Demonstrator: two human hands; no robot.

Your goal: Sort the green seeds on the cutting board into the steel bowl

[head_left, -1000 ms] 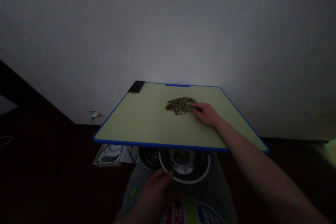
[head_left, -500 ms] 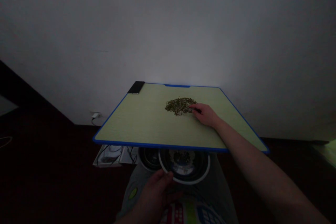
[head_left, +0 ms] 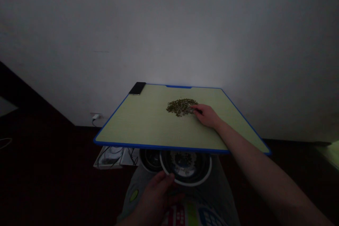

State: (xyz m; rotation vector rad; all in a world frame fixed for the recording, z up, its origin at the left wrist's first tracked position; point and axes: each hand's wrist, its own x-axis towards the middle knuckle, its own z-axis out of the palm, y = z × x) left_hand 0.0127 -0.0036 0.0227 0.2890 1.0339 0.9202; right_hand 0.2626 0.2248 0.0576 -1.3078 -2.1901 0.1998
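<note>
A loose, flat pile of small greenish-brown grains, perhaps beans or seeds (head_left: pixel 179 107), lies spread on the pale board table (head_left: pixel 143 123). At the pile's right edge is my right hand (head_left: pixel 206 114), fingertips drawn together among the grains; whatever they pinch is too small to make out. Below the table's near edge, a metal bowl (head_left: pixel 189 184) rests over my lap with some dark grains inside. My left hand (head_left: pixel 159 190) holds this bowl's near-left rim, thumb on top. A second metal bowl (head_left: pixel 144 165) sits just left of it, partly hidden.
A dark phone (head_left: pixel 137 88) lies at the table's far left corner. The table's blue edge (head_left: pixel 161 146) overhangs the bowls. On the floor to the left are a white box (head_left: pixel 108 166) with cables and a plugged-in charger (head_left: pixel 95 116) at the wall.
</note>
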